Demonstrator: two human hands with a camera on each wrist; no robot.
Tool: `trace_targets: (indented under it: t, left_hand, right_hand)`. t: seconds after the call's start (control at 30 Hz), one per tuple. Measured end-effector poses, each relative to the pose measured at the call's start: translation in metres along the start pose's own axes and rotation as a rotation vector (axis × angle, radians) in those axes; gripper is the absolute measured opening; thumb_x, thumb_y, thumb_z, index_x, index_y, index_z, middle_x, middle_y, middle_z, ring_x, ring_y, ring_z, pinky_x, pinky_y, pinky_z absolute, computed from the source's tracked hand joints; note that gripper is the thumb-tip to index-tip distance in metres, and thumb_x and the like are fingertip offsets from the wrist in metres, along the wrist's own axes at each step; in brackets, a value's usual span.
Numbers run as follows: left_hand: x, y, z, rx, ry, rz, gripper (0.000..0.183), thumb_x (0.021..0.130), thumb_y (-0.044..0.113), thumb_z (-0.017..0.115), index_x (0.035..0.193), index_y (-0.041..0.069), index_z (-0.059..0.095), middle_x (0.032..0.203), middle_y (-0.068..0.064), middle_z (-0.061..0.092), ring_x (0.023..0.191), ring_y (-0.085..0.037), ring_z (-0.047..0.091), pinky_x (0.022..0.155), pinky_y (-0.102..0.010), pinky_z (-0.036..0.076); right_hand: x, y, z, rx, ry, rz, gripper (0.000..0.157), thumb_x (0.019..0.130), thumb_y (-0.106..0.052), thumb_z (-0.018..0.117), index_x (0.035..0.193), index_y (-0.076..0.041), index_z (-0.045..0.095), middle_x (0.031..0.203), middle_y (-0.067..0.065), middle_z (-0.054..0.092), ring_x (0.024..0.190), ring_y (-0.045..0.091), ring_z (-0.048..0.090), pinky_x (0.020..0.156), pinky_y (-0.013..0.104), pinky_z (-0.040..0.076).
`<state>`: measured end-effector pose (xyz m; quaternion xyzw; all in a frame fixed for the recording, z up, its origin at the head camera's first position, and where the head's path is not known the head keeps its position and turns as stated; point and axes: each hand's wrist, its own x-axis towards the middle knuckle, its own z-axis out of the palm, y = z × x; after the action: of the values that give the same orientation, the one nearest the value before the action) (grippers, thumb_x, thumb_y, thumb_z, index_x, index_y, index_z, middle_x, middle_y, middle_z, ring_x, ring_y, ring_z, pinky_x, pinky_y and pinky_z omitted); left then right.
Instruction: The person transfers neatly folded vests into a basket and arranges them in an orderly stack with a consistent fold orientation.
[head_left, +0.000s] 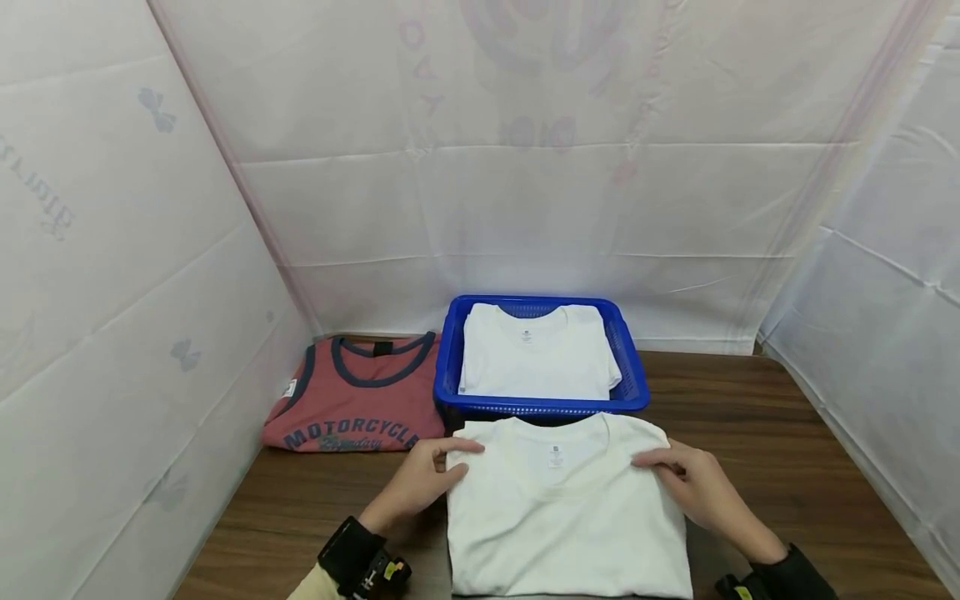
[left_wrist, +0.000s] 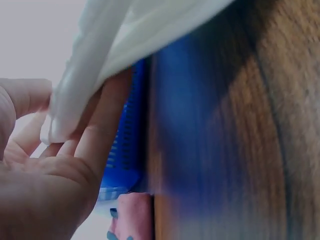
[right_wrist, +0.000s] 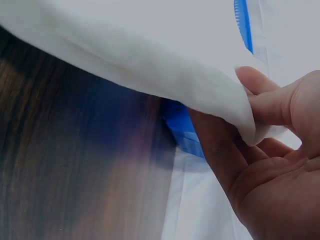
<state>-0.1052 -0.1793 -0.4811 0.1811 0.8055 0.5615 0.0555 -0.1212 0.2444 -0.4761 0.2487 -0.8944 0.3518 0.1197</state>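
A folded white T-shirt [head_left: 564, 533] with its neckline toward the back is held by its two sides in front of a blue basket. My left hand [head_left: 427, 479] pinches its left shoulder edge, thumb above and fingers beneath, as the left wrist view shows. On the opposite side my right hand [head_left: 693, 487] grips the right edge the same way, fingers under the cloth. Both wrist views show the shirt's edge raised off the wooden table [right_wrist: 75, 165]. Another folded white T-shirt [head_left: 536, 358] lies inside the blue basket [head_left: 542, 407].
Left of the basket lies a folded red T-shirt [head_left: 367, 396] with dark trim and "MOTORCYCLE" lettering. White cloth sheets [head_left: 525, 208] hang behind and along both sides of the table. Brown tabletop [head_left: 757, 408] shows on the right.
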Motion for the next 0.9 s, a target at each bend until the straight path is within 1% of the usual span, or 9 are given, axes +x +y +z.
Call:
trace_targets:
  t: [0.2, 0.3, 0.43, 0.53, 0.6, 0.7, 0.77, 0.83, 0.9]
  left_hand:
    - [-0.002, 0.008, -0.009, -0.002, -0.037, 0.026, 0.06, 0.089, -0.015, 0.06, 0.145, 0.007, 0.059, 0.146, -0.017, 0.056, 0.078, -0.01, 0.058, 0.061, -0.022, 0.046]
    - [-0.003, 0.013, -0.014, 0.025, -0.002, 0.032, 0.062, 0.088, -0.015, 0.061, 0.145, 0.01, 0.06, 0.147, -0.014, 0.056, 0.072, -0.009, 0.056, 0.058, -0.022, 0.045]
    - [-0.003, 0.019, -0.018, 0.075, 0.061, 0.041, 0.062, 0.087, -0.013, 0.061, 0.143, 0.014, 0.062, 0.142, -0.01, 0.06, 0.05, -0.004, 0.035, 0.049, -0.02, 0.036]
    - [-0.002, 0.024, -0.019, 0.087, 0.093, 0.05, 0.062, 0.088, -0.013, 0.06, 0.143, 0.016, 0.062, 0.143, -0.009, 0.06, 0.048, -0.002, 0.031, 0.047, -0.02, 0.034]
    - [-0.002, 0.028, -0.019, 0.079, 0.106, 0.05, 0.063, 0.089, -0.013, 0.059, 0.144, 0.017, 0.061, 0.144, -0.008, 0.059, 0.047, -0.002, 0.03, 0.045, -0.02, 0.034]
    - [-0.002, 0.034, -0.021, 0.082, 0.137, 0.042, 0.064, 0.089, -0.012, 0.058, 0.143, 0.022, 0.061, 0.13, -0.005, 0.065, 0.044, -0.003, 0.028, 0.044, -0.021, 0.032]
    - [-0.001, 0.039, -0.022, 0.09, 0.17, 0.037, 0.065, 0.088, -0.011, 0.058, 0.142, 0.025, 0.062, 0.099, -0.002, 0.067, 0.044, -0.003, 0.028, 0.044, -0.021, 0.031]
    - [0.0, 0.043, -0.023, 0.099, 0.211, 0.034, 0.065, 0.088, -0.01, 0.058, 0.14, 0.029, 0.063, 0.073, 0.003, 0.052, 0.044, -0.004, 0.027, 0.045, -0.021, 0.03]
    - [0.001, 0.047, -0.024, 0.105, 0.247, 0.04, 0.063, 0.089, -0.009, 0.058, 0.138, 0.029, 0.064, 0.063, 0.004, 0.038, 0.045, -0.005, 0.026, 0.045, -0.021, 0.03]
  right_hand:
    - [0.0, -0.01, -0.006, 0.002, 0.062, -0.008, 0.041, 0.087, 0.015, 0.07, 0.105, -0.02, 0.082, 0.117, 0.015, 0.073, 0.073, 0.002, 0.053, 0.062, 0.021, 0.044]
    - [0.002, -0.014, -0.009, 0.018, 0.087, -0.027, 0.041, 0.088, 0.016, 0.069, 0.106, -0.019, 0.081, 0.118, 0.017, 0.072, 0.067, 0.0, 0.048, 0.057, 0.021, 0.042]
    - [0.004, -0.02, -0.013, 0.033, 0.101, -0.05, 0.041, 0.089, 0.016, 0.067, 0.108, -0.018, 0.081, 0.109, 0.01, 0.072, 0.055, -0.002, 0.038, 0.051, 0.02, 0.039]
    - [0.006, -0.023, -0.015, 0.031, 0.114, -0.059, 0.04, 0.089, 0.015, 0.067, 0.109, -0.017, 0.08, 0.092, 0.001, 0.069, 0.051, -0.003, 0.034, 0.048, 0.019, 0.037]
    - [0.008, -0.025, -0.016, 0.029, 0.131, -0.066, 0.04, 0.089, 0.016, 0.067, 0.109, -0.016, 0.08, 0.092, 0.0, 0.068, 0.051, -0.003, 0.034, 0.047, 0.018, 0.036]
    - [0.012, -0.028, -0.017, 0.03, 0.161, -0.083, 0.04, 0.088, 0.017, 0.067, 0.108, -0.015, 0.08, 0.091, 0.001, 0.067, 0.052, -0.003, 0.034, 0.047, 0.016, 0.035]
    - [0.015, -0.03, -0.019, 0.042, 0.184, -0.101, 0.04, 0.088, 0.018, 0.066, 0.108, -0.015, 0.08, 0.1, 0.002, 0.068, 0.052, -0.002, 0.035, 0.047, 0.015, 0.034]
    - [0.019, -0.032, -0.02, 0.053, 0.205, -0.125, 0.041, 0.088, 0.018, 0.067, 0.109, -0.014, 0.08, 0.093, -0.002, 0.066, 0.052, -0.002, 0.035, 0.048, 0.015, 0.034]
    - [0.023, -0.034, -0.022, 0.065, 0.225, -0.154, 0.041, 0.087, 0.018, 0.068, 0.109, -0.014, 0.08, 0.089, -0.004, 0.064, 0.052, -0.001, 0.036, 0.048, 0.014, 0.034]
